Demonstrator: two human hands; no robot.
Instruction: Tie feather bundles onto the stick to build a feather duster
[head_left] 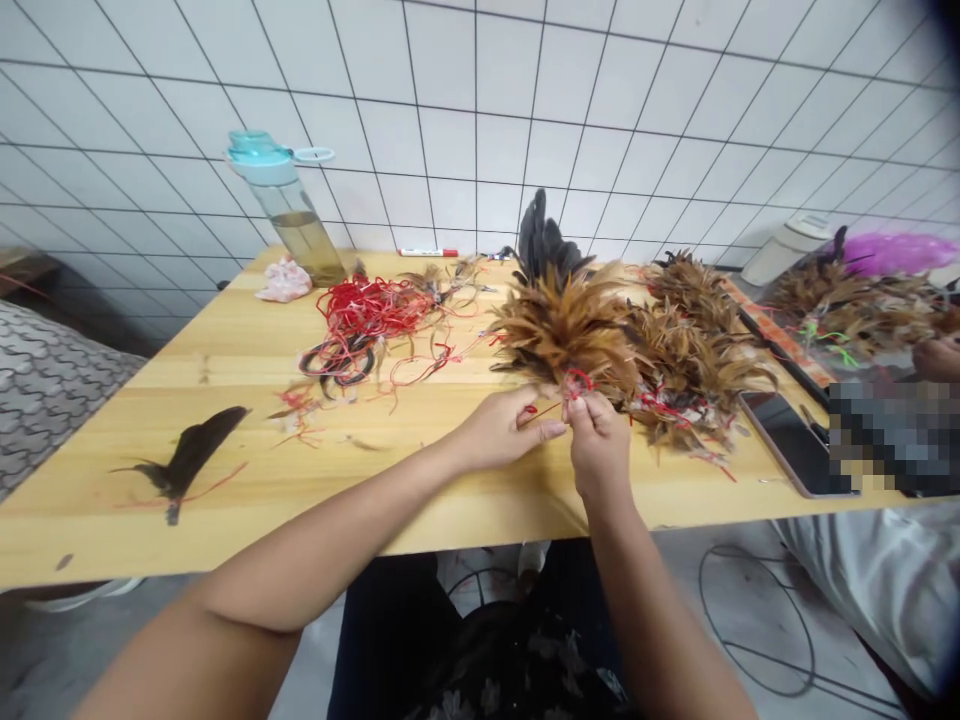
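Note:
A fan of brown feathers [564, 332] bound with red thread [577, 381] lies on the wooden table [247, 350]. My right hand [597, 440] pinches the bound base of that bundle. My left hand [501, 428] holds the red thread just left of it, fingertips almost touching the right hand. More brown feather bundles [694, 355] lie to the right, and dark feathers [545, 245] stand up behind.
A tangle of red thread [369, 318] sits mid-table, a lone dark feather [191, 455] near the left front edge. A water bottle [289, 205], a crumpled cloth [283, 280] and a marker [427, 252] stand at the back. A phone [795, 445] lies right; another person's hand [937, 355] works there.

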